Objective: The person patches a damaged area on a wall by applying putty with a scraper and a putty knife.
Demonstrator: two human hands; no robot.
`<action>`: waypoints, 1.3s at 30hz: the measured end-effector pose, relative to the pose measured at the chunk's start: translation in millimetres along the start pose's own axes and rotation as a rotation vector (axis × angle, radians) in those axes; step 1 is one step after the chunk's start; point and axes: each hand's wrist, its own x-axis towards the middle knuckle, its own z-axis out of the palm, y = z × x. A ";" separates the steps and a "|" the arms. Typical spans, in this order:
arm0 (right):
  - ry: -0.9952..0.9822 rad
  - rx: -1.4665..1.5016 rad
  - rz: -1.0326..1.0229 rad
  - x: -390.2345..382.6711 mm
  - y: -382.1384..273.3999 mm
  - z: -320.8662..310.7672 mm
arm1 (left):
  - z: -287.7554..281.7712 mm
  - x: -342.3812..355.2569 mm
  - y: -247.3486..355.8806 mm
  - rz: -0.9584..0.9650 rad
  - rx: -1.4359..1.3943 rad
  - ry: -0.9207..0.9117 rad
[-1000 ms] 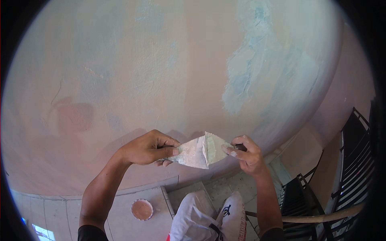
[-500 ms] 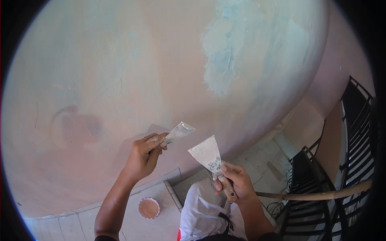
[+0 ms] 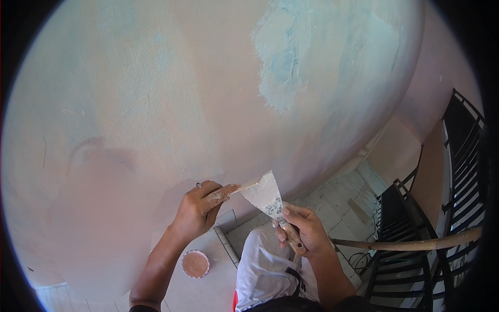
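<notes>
My left hand (image 3: 200, 209) is closed around a scraper (image 3: 248, 185), whose thin blade is seen nearly edge-on. That blade meets the face of a wide putty knife (image 3: 266, 193), which carries whitish filler and dark specks. My right hand (image 3: 307, 233) grips the putty knife by its wooden handle, blade pointing up and a little left. Both hands are in front of a curved pinkish wall (image 3: 156, 119) with bluish areas. A rough pale-blue filler patch (image 3: 280, 57) marks its upper middle.
Below my left forearm, a round tub (image 3: 196, 263) of pinkish paste stands on the light tiled floor (image 3: 213, 281). At the right are black metal railings (image 3: 400, 223) and a wooden handrail (image 3: 416, 251). Part of a red object (image 3: 235, 300) shows beside my white-trousered leg.
My left hand has moved right and slightly down, bringing its scraper from apart to against the putty knife blade. My right hand has shifted only slightly.
</notes>
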 end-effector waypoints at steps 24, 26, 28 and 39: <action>0.106 -0.363 -0.657 43.8 -108.4 24.1 | -138.0 46.9 21.7 0.278 1.113 0.355; 0.146 -0.488 -0.749 66.2 -144.1 31.2 | -176.3 68.4 15.1 0.340 1.229 0.524; 0.241 -0.612 -1.049 101.0 -172.1 36.5 | -209.3 82.9 2.9 0.393 1.259 0.626; 0.315 -1.021 -1.846 201.3 -277.7 33.2 | -237.8 97.8 -23.8 0.445 1.356 0.755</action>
